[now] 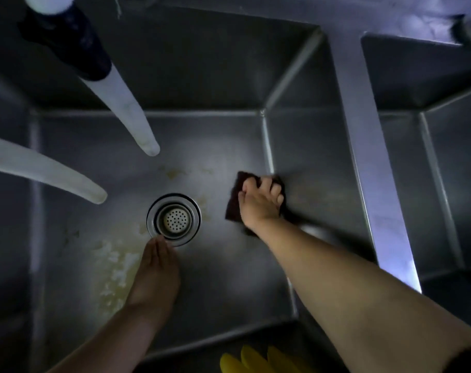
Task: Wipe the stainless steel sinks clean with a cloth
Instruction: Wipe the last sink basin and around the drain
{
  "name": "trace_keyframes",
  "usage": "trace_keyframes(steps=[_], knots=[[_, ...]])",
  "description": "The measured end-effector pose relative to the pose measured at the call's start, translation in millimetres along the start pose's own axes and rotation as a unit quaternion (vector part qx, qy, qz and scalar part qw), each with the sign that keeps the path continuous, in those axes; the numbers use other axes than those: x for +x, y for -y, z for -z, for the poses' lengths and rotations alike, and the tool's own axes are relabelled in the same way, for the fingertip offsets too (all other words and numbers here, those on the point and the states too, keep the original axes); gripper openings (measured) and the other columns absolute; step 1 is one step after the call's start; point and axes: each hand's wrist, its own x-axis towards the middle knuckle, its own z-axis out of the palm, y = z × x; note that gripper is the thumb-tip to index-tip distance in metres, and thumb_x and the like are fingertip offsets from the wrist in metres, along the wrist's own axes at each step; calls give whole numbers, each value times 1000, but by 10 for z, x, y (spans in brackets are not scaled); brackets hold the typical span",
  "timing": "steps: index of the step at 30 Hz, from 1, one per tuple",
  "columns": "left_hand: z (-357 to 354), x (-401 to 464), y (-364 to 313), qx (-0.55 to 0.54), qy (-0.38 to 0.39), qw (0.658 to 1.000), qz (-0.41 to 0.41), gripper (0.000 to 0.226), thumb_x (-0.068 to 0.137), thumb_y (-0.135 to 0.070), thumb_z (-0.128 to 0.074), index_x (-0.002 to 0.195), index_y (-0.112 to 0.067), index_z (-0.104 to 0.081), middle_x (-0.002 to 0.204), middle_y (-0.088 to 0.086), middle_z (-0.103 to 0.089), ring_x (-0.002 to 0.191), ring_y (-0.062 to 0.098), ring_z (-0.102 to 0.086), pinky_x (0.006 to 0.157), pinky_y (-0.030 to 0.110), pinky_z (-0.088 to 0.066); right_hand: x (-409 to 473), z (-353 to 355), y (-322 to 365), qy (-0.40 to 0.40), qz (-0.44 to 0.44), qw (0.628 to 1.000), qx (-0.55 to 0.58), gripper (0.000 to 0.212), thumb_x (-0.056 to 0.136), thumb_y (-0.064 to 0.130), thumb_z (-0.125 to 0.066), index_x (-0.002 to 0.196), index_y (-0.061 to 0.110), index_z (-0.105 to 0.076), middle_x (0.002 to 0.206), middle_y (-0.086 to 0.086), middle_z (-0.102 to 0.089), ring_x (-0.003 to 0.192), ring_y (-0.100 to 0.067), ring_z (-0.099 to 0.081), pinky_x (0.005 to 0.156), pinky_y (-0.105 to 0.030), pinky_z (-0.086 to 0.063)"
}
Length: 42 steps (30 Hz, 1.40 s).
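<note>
The sink (229,278) is dull grey steel, marked with yellowish-brown stains and pale whitish residue (113,267) near the silver drain strainer (174,219), whose centre is dotted with small holes. The cloth (235,203) is dark maroon. Two hoses (127,109) are off-white, one with a black collar, and a yellow glove (253,360) shows at the bottom edge.

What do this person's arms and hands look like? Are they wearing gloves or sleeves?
Both are bare: no gloves, rings or watch on the left hand or the right hand. The forearms are uncovered; only a dark sleeve edge shows on the right arm at the frame's bottom corner.
</note>
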Motion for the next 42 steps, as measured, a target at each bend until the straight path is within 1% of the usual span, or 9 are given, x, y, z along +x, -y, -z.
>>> trace_keyframes(steps=[12, 17, 21, 25, 29, 33, 38, 40, 42], knots=[[15, 61, 34, 13, 16, 1000, -18, 92, 90, -25, -47, 122, 18, 28, 142, 46, 14, 133, 59, 11, 104, 57, 21, 1447, 251, 453, -184, 86, 979, -2, 25, 93, 39, -43, 114, 27, -50, 126, -10, -43, 110, -32, -37, 90, -42, -28], [-5, 34, 9, 3, 6, 1000, -6, 84, 91, -19, -42, 121, 21, 26, 143, 47, 10, 133, 60, 8, 105, 58, 18, 1231, 122, 445, -158, 116, 981, -5, 41, 93, 39, -39, 134, 33, -42, 143, -8, -35, 128, -34, -28, 102, -47, -22], [53, 12, 29, -2, -2, 1000, 2, 81, 91, -17, -40, 121, 21, 25, 143, 46, 9, 134, 58, 7, 108, 57, 15, 542, -74, 469, -124, 176, 976, -3, 42, 89, 41, -40, 131, 36, -47, 141, -5, -42, 133, -32, -29, 105, -50, -20], [75, -7, 3, -26, 3, 1000, 12, 57, 90, -6, -9, 135, 20, 14, 146, 43, 8, 136, 55, 6, 111, 54, 12, -458, -464, 307, -77, 263, 961, -17, 41, 86, 44, -40, 126, 39, -49, 134, -2, -49, 131, -31, -36, 101, -53, -33], [57, 31, 3, -60, -126, 990, 17, 56, 88, -4, -23, 136, 23, -11, 142, 46, -14, 134, 56, -15, 113, 55, -8, -690, -553, 91, -42, 335, 939, -69, 54, 87, 54, -38, 138, 38, -38, 140, -3, -42, 135, -32, -30, 103, -55, -32], [46, -7, 34, -26, -8, 1000, 6, 73, 93, -11, -34, 124, 19, 25, 144, 44, 11, 135, 57, 9, 108, 55, 16, -56, -287, 274, -67, 329, 939, -77, 55, 89, 53, -32, 141, 36, -36, 145, -5, -41, 140, -32, -25, 111, -52, -21], [39, 49, 40, -51, -114, 992, 10, 64, 79, -9, -28, 130, 29, -20, 136, 51, -16, 127, 61, -21, 109, 57, -11, 1092, 154, 653, -89, 287, 949, -96, 57, 94, 53, -22, 148, 37, -19, 155, -5, -22, 145, -28, -5, 117, -46, 0], [-1, 64, 58, -41, -114, 993, 0, 70, 84, -10, -34, 132, 25, 3, 139, 50, 0, 132, 61, -4, 106, 57, 10, 1238, 165, 730, -103, 286, 948, -99, 56, 94, 52, -23, 148, 37, -19, 155, -5, -23, 145, -28, -7, 116, -46, -1], [-7, 37, 49, -34, -15, 999, 2, 88, 89, -19, -45, 125, 20, 25, 140, 45, 20, 132, 58, 14, 97, 54, 27, 1147, 106, 781, -112, 272, 951, -92, 57, 94, 51, -23, 148, 35, -19, 156, -6, -22, 145, -28, -7, 116, -46, -2]])
